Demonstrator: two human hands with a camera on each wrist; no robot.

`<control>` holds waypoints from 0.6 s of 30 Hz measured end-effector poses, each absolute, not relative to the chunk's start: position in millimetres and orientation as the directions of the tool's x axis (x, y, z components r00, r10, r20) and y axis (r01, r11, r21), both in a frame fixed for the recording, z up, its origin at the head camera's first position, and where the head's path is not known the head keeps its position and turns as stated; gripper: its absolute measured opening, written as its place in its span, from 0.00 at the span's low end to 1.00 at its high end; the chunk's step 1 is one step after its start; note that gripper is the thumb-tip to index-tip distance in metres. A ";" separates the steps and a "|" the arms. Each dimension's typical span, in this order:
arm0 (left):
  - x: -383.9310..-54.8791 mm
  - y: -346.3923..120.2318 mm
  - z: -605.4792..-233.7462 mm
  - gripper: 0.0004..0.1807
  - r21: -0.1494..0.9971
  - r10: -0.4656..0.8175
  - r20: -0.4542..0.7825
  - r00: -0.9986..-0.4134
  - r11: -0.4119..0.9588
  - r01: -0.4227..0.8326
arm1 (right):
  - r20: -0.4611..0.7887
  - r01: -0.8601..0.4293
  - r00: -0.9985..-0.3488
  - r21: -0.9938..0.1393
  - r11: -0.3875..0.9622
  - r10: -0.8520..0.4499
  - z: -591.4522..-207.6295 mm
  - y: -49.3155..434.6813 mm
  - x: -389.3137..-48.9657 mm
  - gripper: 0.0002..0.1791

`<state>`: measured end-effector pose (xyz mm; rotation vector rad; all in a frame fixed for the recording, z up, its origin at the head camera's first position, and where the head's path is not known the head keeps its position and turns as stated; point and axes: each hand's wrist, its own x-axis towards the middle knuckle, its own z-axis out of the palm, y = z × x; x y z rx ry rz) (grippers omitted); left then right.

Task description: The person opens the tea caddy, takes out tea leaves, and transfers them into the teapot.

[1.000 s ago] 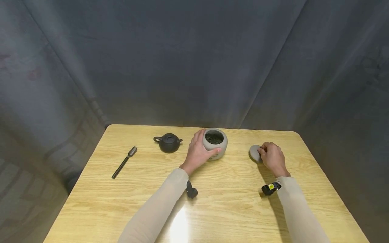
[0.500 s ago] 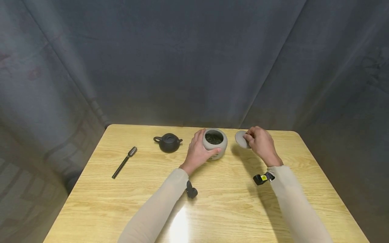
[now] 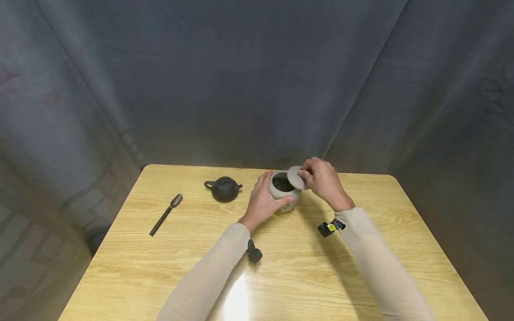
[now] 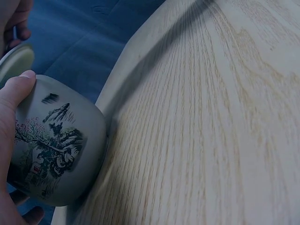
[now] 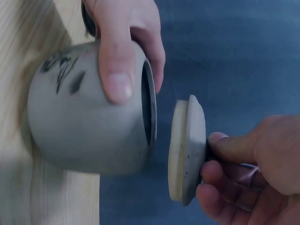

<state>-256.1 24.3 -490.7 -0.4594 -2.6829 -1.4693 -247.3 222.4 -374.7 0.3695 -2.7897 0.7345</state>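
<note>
A round grey tea jar (image 3: 286,203) stands open on the table, dark tea leaves (image 3: 282,182) inside it. My left hand (image 3: 263,200) grips it from the left, thumb across its front and fingers behind. In the left wrist view the jar's wall (image 4: 58,145) carries a painted landscape. My right hand (image 3: 324,180) pinches the jar's lid (image 3: 296,177) by its small dark knob. The lid hangs tilted above the right part of the jar's mouth; the right wrist view shows a gap between the lid (image 5: 187,150) and the rim.
A small dark teapot (image 3: 225,189) stands left of the jar. Farther left lies a dark-handled tea scoop (image 3: 166,215). The light wooden table (image 3: 281,276) ends at a grey curtain (image 3: 241,89) behind.
My right hand has lifted the lid off the table at the right and carried it leftward over the jar's mouth. The left hand has stayed on the jar.
</note>
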 end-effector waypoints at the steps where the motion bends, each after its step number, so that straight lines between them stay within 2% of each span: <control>1: -256.4 24.5 -490.9 0.62 0.817 0.236 0.183 -0.954 0.504 0.281 | 0.283 -0.304 -0.940 -0.447 0.841 -0.189 -374.5 219.1 -248.1 0.07; 9: -255.3 26.6 -488.5 0.60 0.820 0.245 0.191 -0.950 0.492 0.292 | 0.266 -0.344 -0.932 -0.431 0.834 -0.247 -374.6 201.0 -252.3 0.06; 18: -255.2 31.6 -484.2 0.59 0.815 0.251 0.178 -0.952 0.504 0.285 | 0.233 -0.318 -0.943 -0.414 0.853 -0.238 -378.3 192.6 -257.1 0.07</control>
